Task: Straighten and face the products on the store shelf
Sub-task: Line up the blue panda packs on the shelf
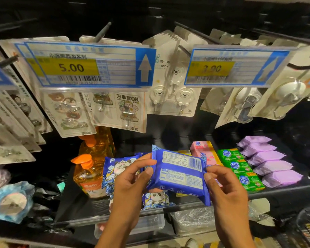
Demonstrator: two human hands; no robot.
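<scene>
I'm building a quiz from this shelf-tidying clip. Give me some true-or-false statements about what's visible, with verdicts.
1. The left hand and right hand both hold the blue pack. True.
2. The blue pack shows its panda front to the camera. False: its printed back with the barcode faces the camera.
3. The purple packs lie to the right of the green packs. True.
4. The pump bottles have blue pumps. False: the pumps are orange.
5. The left price tag reads 9.00. False: it reads 5.00.
</scene>
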